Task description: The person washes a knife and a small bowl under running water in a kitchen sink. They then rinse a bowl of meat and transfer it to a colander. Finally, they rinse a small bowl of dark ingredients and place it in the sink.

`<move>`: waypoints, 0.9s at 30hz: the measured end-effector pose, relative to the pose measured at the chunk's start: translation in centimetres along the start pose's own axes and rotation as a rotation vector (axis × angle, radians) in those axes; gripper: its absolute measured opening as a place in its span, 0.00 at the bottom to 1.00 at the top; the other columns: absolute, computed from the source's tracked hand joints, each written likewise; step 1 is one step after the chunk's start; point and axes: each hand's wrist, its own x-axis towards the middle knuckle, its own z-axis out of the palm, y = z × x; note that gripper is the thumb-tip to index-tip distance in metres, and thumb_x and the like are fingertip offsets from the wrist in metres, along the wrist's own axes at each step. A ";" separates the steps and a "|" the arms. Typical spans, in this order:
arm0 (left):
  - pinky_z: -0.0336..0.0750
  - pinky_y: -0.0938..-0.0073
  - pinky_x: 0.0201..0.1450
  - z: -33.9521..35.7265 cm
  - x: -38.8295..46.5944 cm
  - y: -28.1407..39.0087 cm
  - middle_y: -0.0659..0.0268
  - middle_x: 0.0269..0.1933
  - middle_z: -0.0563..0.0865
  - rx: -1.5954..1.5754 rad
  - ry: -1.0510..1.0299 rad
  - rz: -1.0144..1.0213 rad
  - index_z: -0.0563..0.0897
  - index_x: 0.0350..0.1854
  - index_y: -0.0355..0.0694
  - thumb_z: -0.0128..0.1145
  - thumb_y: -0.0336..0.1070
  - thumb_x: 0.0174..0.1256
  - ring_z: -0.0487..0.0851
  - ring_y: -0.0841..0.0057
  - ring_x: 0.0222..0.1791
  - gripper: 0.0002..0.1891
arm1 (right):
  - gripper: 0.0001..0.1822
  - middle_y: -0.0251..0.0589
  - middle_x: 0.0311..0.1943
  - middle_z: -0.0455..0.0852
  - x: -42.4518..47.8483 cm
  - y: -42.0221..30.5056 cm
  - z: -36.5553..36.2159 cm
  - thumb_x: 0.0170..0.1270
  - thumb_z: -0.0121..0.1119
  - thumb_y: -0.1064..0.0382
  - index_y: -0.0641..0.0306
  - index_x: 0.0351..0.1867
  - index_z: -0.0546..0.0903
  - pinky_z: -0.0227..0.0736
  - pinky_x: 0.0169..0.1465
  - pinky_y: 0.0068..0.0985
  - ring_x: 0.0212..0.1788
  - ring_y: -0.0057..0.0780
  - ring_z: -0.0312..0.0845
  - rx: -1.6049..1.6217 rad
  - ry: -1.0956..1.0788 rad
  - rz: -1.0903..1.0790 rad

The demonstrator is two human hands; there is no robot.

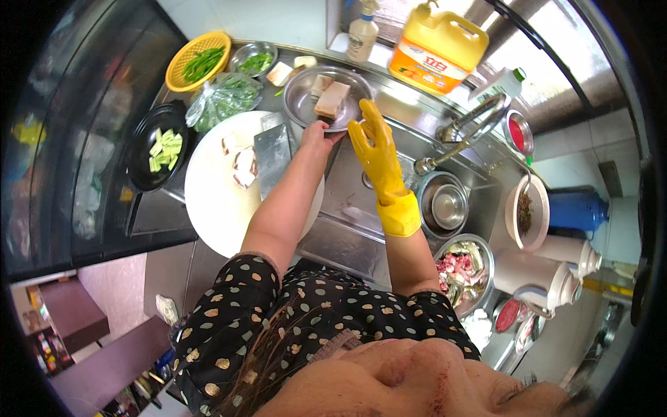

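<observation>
A steel bowl (293,112) holds pale blocks of what looks like meat (333,99). My bare left hand (319,136) grips its near rim. Beside the bowl's right side is my right hand (376,151) in a yellow rubber glove, fingers apart and nothing in them; whether a fingertip touches the rim I cannot tell. Under my left forearm lies a round white chopping board (213,208). On it rest a cleaver (272,159) and a few cut pieces (245,167). Part of the cleaver is hidden by my arm.
Around the board stand a black dish of cut green vegetable (165,151), bagged greens (224,101) and a yellow basket (174,65). A steel sink (344,193) with a tap (469,125), nested bowls (449,207) and a bowl of scraps (464,271) lies right. Yellow detergent jug (435,52) behind.
</observation>
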 end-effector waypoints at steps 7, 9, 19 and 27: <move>0.83 0.41 0.37 1.1 2.4 -2.4 0.49 0.47 0.70 -0.057 0.118 0.147 0.64 0.42 0.28 0.40 0.21 0.54 0.78 0.49 0.44 0.11 | 0.23 0.55 0.51 0.78 0.3 10.9 -4.6 0.56 0.62 0.59 0.65 0.53 0.76 0.71 0.52 0.38 0.50 0.48 0.76 -0.862 -0.039 -0.079; 0.83 0.42 0.37 0.4 2.6 -2.1 0.49 0.48 0.70 -0.111 0.098 0.194 0.64 0.44 0.28 0.40 0.21 0.54 0.78 0.49 0.44 0.13 | 0.22 0.54 0.50 0.79 2.2 11.9 -2.3 0.56 0.61 0.60 0.64 0.52 0.75 0.72 0.52 0.37 0.50 0.46 0.77 -0.992 -0.238 0.090; 0.80 0.41 0.44 0.9 4.3 -1.5 0.46 0.55 0.69 -0.172 0.169 0.282 0.61 0.59 0.30 0.34 0.23 0.59 0.75 0.46 0.49 0.23 | 0.15 0.50 0.35 0.85 -1.0 15.3 0.7 0.60 0.54 0.51 0.55 0.43 0.78 0.73 0.44 0.44 0.42 0.51 0.80 -0.945 -0.384 0.575; 0.73 0.77 0.37 -0.1 0.7 -7.6 0.64 0.39 0.77 0.239 0.168 0.291 0.73 0.44 0.37 0.54 0.38 0.62 0.75 0.75 0.33 0.13 | 0.20 0.49 0.35 0.85 -10.8 7.9 -6.2 0.60 0.52 0.43 0.54 0.45 0.76 0.74 0.43 0.42 0.40 0.50 0.82 -0.974 -0.191 0.838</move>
